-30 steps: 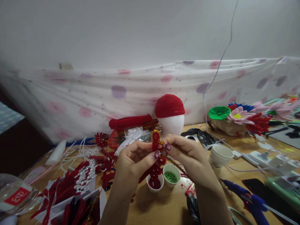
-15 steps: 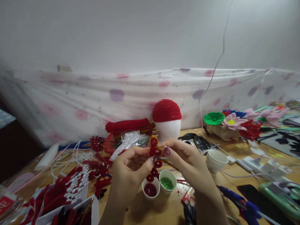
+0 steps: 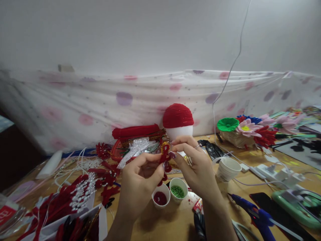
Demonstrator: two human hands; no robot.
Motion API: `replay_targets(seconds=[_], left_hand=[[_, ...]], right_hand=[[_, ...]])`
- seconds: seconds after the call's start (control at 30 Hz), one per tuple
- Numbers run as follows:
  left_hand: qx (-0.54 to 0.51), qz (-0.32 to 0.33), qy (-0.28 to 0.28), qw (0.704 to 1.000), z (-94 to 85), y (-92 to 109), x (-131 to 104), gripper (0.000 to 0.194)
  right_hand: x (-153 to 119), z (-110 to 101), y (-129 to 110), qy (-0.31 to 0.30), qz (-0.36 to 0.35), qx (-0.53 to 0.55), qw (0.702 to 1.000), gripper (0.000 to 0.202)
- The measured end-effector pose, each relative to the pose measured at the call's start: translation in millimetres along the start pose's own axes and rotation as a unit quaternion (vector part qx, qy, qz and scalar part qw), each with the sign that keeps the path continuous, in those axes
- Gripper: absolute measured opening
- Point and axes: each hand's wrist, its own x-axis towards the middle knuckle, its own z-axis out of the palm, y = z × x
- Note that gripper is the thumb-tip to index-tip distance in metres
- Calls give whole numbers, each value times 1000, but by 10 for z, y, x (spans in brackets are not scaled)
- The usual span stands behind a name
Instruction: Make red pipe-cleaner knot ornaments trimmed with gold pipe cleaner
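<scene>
Between my two hands is a red fuzzy loop piece with gold trim, raised above two paper cups. My left hand pinches its lower part between thumb and fingers. At its right side, my right hand has thumb and forefinger closed on the gold-trimmed edge. Small red rings dangle below the fingertips, partly hidden. Beneath them stand a cup of dark red beads and a cup of green beads. Behind the hands, a white head form wears a red cap.
A red basket with silvery material lies behind my left hand. On the left are red pieces and pearl strands. A white cup, a blue glue gun, a power strip and a flower basket stand on the right.
My right hand has tilted and risen slightly, its fingers more upright beside the loop. The red piece has turned and its hanging rings sit higher. The view has shifted slightly.
</scene>
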Motion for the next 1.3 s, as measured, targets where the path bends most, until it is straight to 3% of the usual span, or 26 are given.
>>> replay_targets(seconds=[0.1, 0.3, 0.6, 0.73, 0.83, 1.03, 1.3], left_hand=[[-14, -6, -12, 1000, -11, 2, 12, 9], [-67, -35, -57, 995, -40, 9, 39, 10], [-150, -87, -167, 971, -173, -94, 143, 13], [-176, -92, -166, 966, -178, -99, 152, 13], [-166, -79, -140, 973, -166, -90, 149, 13], [-124, -31, -107, 986, -166, -88, 150, 16], [-63, -16, -65, 996, -135, -37, 95, 10]], right_hand=[[-9, -3, 1, 7, 4, 11, 1000, 12], [11, -37, 16, -21, 76, 156, 985, 13], [2, 9, 33, -52, 148, 349, 924, 17], [-14, 82, 48, -56, 160, 390, 905, 17], [-14, 130, 57, -36, 167, 371, 913, 20], [13, 89, 44, 4, 109, 214, 971, 23], [-10, -3, 9, -16, 63, 134, 989, 8]])
